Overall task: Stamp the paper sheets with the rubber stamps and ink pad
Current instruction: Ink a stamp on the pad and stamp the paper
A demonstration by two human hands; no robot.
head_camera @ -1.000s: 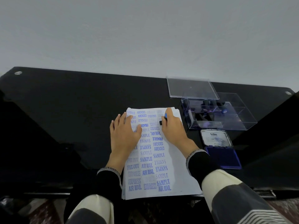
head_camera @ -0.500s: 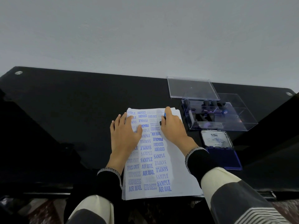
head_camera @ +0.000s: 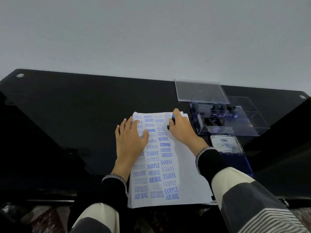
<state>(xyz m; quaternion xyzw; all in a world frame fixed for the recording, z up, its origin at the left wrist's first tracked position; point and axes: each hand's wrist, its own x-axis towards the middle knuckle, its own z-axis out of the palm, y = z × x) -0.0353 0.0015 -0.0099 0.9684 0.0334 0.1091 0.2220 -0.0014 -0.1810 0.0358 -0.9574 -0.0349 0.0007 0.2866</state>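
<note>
Looking down over the black table (head_camera: pixel 67 115), we find a stack of paper sheets (head_camera: pixel 185 174) lying at its near edge, the top sheet crowded with blue prints reading SAMPLE, AMENDED, FRAGILE, FAX OUT, EXPRESS and AIR MAIL. We note the left hand (head_camera: pixel 131 140) lying flat on the left part of the sheet, fingers straight and slightly spread, thumb out to the right, holding nothing. The right hand (head_camera: pixel 182 130) sits at the far right corner of the stack, its fingers curled around a small rubber stamp (head_camera: pixel 172 121) with a black body and a blue top; the stamp's lower end is against the paper. Just beside the stack, to the right, we record a clear plastic box (head_camera: pixel 249 130) standing open, with several dark stamps (head_camera: pixel 218 115) inside it. Its clear lid (head_camera: pixel 200 90) lies flat behind it, the box overlapping the lid's near right corner. Nearer to us than the box lies the ink pad (head_camera: pixel 242 163), open, its blue pad showing and its lid (head_camera: pixel 226 144) with a white label folded back toward the box. Both sleeves are dark at the cuff
</note>
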